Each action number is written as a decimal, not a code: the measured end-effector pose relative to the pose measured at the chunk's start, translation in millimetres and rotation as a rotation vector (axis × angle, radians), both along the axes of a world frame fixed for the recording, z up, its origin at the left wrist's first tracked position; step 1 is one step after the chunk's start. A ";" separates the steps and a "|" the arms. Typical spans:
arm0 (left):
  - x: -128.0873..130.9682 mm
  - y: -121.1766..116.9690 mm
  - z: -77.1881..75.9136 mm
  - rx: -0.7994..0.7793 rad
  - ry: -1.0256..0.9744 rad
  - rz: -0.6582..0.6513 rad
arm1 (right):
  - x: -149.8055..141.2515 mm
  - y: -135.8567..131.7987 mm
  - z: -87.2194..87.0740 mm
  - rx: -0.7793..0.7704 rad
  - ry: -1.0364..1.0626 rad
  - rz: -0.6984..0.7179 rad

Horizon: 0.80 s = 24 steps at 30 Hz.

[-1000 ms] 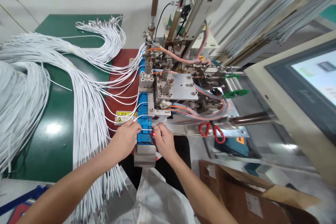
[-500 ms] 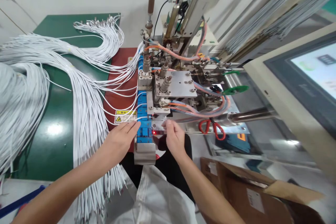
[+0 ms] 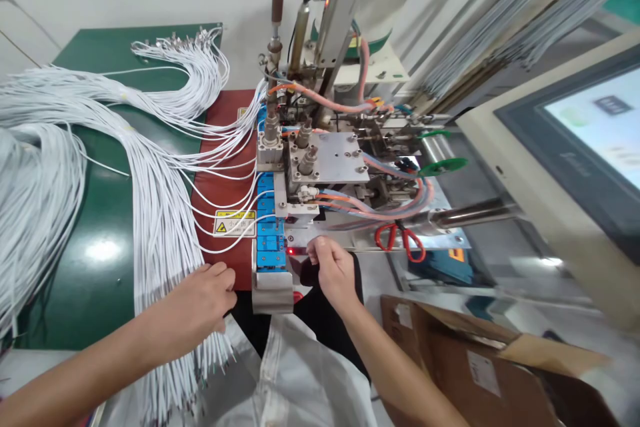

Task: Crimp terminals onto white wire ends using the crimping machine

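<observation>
White cables (image 3: pixel 160 233) hang in a thick bundle over the front edge of the table, their cut ends low down. On the bundle's right side is my left hand (image 3: pixel 197 300), its fingers curled in; what they hold, if anything, is hidden. A row of blue clamp blocks (image 3: pixel 271 240) runs along the machine, with single white cables leading into the farther ones. My right hand (image 3: pixel 334 270) is just right of the nearest blocks, by a small red light (image 3: pixel 291 251). Its fingers are bent together, and I cannot make out anything in them.
A machine with cylinders and a metal plate (image 3: pixel 330 159) stands ahead. Red-handled scissors (image 3: pixel 400 240) lie on its right side, near a wire spool (image 3: pixel 440 155). A screen (image 3: pixel 595 113) juts in at right, above a cardboard box (image 3: pixel 445 360).
My left hand has drawn back from the blue blocks, down and left to the cable bundle, and its fingers have curled. My right hand stays nearly in place. The view has shifted slightly.
</observation>
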<state>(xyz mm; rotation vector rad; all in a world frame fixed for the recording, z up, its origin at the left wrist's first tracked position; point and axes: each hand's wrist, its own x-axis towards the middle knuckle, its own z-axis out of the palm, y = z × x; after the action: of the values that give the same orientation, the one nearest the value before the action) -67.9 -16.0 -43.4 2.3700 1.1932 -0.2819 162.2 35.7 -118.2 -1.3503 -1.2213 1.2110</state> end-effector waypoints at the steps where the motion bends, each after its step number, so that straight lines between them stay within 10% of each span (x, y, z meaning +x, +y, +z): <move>1: -0.5 1.1 1.3 0.006 0.009 -0.008 | 1.1 -0.6 0.8 -0.005 0.001 -0.002; 7: 9.6 14.5 7.1 -0.056 -0.144 -0.053 | 3.6 -5.5 5.3 -0.018 0.030 -0.009; 13: 32.4 23.4 -1.0 0.120 -0.382 0.386 | 0.0 -21.1 10.9 0.108 0.164 0.084; 24: 70.2 26.4 -14.0 0.214 -0.737 0.588 | -10.5 -13.2 34.2 0.244 -0.056 0.113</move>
<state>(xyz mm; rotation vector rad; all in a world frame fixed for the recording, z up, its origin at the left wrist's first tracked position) 2.3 10.4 -57.4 1.8624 1.4755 0.8649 151.7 22.5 -83.9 -1.1548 -1.4511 1.0675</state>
